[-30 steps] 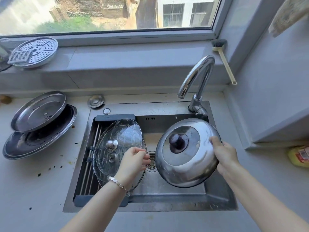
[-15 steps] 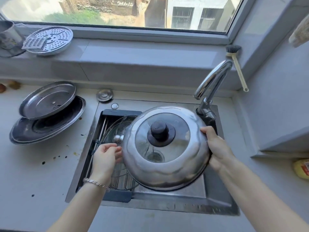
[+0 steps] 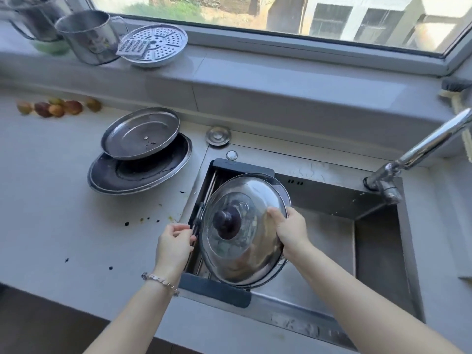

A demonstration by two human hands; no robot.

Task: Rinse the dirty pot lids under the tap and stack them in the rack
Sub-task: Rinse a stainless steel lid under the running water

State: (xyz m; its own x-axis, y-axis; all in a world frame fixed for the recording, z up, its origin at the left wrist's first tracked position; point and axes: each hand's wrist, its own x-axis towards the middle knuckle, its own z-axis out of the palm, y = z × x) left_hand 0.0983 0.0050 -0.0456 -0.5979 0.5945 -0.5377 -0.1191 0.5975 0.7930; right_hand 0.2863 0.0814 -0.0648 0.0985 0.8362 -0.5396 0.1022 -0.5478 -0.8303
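Note:
A domed steel lid with a glass centre and dark knob (image 3: 240,256) leans over the rack (image 3: 214,290) at the left end of the sink (image 3: 378,231). My right hand (image 3: 290,229) grips its right rim. Behind it only the rim of a glass lid (image 3: 282,185) shows. My left hand (image 3: 175,241) hovers at the rack's left edge, fingers loosely curled, holding nothing. Two steel lids (image 3: 140,139) lie upside down and stacked on the counter to the left. The tap (image 3: 419,154) stands at the right with no water running.
A small sink plug (image 3: 218,135) lies behind the sink. On the windowsill stand a steel mug (image 3: 86,37) and a perforated steamer plate (image 3: 155,44). Several small fruits (image 3: 56,107) lie at the far left of the counter. Dark specks dot the counter near the sink.
My right hand carried the domed steel lid leftward from the sink's middle onto the rack, over the glass lid. My left hand let go of the glass lid and drew back to the rack's edge.

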